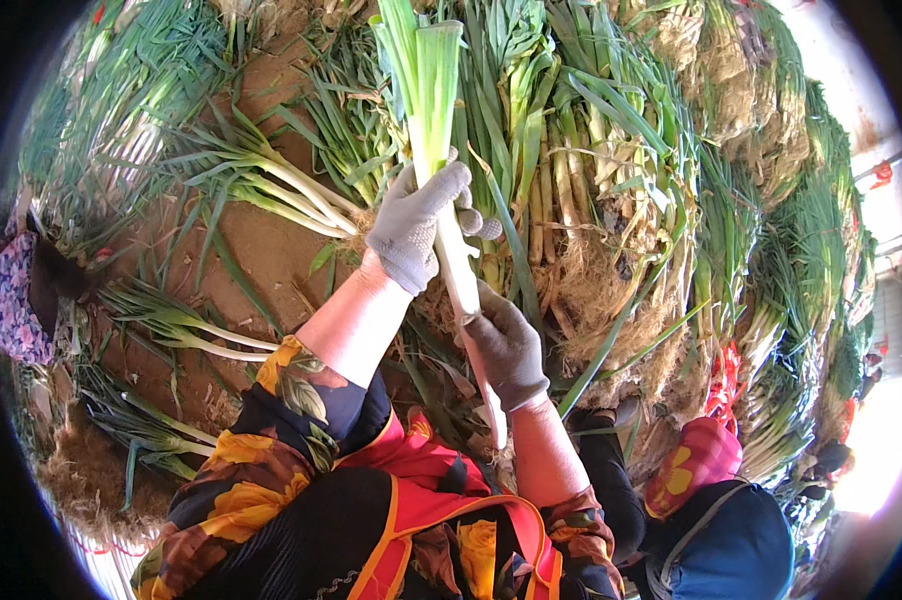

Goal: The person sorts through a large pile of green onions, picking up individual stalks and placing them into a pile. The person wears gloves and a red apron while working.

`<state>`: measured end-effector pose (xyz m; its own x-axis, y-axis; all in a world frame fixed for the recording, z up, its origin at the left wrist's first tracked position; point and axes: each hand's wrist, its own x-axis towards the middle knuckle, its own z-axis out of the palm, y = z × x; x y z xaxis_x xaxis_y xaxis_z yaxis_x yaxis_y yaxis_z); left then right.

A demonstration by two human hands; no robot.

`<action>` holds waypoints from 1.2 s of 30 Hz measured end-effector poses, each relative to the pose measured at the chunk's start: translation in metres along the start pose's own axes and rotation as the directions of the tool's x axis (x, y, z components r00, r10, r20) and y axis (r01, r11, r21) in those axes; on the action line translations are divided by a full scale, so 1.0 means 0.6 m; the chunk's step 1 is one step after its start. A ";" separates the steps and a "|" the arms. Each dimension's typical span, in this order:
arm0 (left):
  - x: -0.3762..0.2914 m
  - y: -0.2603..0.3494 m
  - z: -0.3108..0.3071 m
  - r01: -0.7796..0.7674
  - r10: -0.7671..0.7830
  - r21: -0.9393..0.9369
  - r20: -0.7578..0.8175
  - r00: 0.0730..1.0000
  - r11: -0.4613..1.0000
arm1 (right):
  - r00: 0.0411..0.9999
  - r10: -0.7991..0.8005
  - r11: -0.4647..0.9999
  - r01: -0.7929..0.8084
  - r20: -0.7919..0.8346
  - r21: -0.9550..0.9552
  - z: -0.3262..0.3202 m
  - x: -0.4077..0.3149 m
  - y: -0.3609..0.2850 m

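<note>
A long green onion (457,262) with a thick white stalk slants across the middle of the view, its cut green top up and its lower end near my lap. My left hand (419,225), in a grey knitted glove with rubber dots, is closed round the upper white part. Lower down, my right hand (505,345), gloved too, grips the stalk, where a thin strip of leaf skin or stalk hangs below the fingers. Behind both hands stand bundled green onions (571,172) with dry roots.
To the left, several loose green onions (308,195) lie on the brown dirt floor (263,244). Large heaps of onions (788,247) rise at the right. A person (728,540) in dark blue is close at the lower right; another person's floral clothing (23,300) shows at the far left.
</note>
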<state>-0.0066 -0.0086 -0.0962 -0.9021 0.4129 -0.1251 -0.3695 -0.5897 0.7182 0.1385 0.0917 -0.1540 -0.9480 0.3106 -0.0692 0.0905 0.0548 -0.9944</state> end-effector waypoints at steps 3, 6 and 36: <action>0.005 -0.007 -0.012 -0.016 0.017 -0.032 0.049 0.999 0.999 | 0.989 -0.145 0.921 0.147 0.032 -0.362 0.001 0.007 -0.014; 0.002 -0.003 -0.018 0.002 0.000 -0.023 0.089 0.996 1.000 | 0.992 -0.129 0.907 0.125 0.018 -0.402 -0.005 0.008 -0.004; 0.069 0.055 -0.103 -0.090 0.144 -0.157 0.375 0.916 0.983 | 1.000 0.023 0.781 -0.011 0.011 -0.624 -0.129 -0.158 0.104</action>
<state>-0.0699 -0.0540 -0.1198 -0.7958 0.5536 0.2454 -0.3171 -0.7262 0.6099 0.2575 0.1391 -0.2031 -0.9490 0.3011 -0.0931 0.2716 0.6315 -0.7263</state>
